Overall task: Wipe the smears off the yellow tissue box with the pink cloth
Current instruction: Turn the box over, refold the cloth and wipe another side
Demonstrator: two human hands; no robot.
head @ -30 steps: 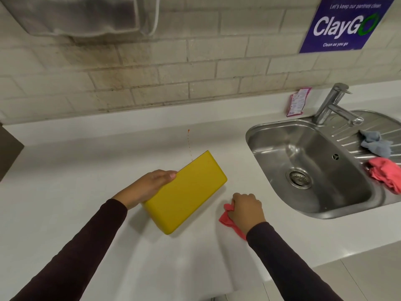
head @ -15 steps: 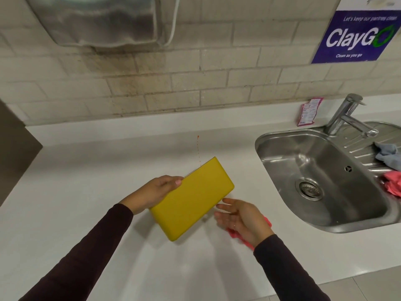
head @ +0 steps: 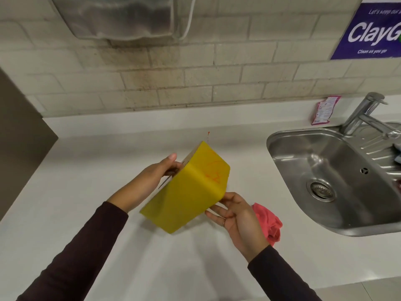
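Observation:
The yellow tissue box [head: 184, 198] is held tilted above the white counter [head: 86, 170], with orange smears showing on its upper right face. My left hand [head: 156, 177] grips its far left edge. My right hand [head: 234, 216] touches the box's lower right corner with fingers spread. The pink cloth [head: 270, 224] lies crumpled on the counter just right of my right hand, partly hidden behind it.
A steel sink [head: 329, 181] with a tap [head: 364, 114] sits at the right. A small pink packet [head: 324, 109] leans on the backsplash. A thin orange streak [head: 208, 135] marks the counter behind the box. A dispenser [head: 121, 16] hangs on the tiled wall.
My right hand let go of the pink cloth, which now lies on the counter, and rose to the box's corner. The box has turned so its smeared face shows.

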